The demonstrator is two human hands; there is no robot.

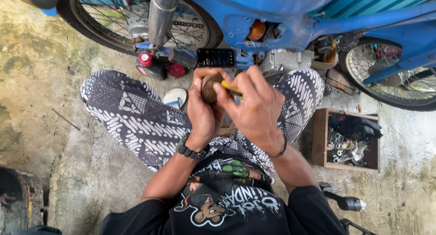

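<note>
At frame centre, left hand (203,111) and right hand (253,108) side by side, round part (209,88) between them. Above, motorbike (272,17) across the top; phone (215,57) on it, just over the hands. Bottle (149,65) upper left of the hands, on the floor (41,80). Box (348,138) at right, parts inside. Handlebar grip (346,202) lower right.

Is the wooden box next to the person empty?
No, the wooden box on the ground beside the person's right leg holds a heap of small metal parts and something black.
</note>
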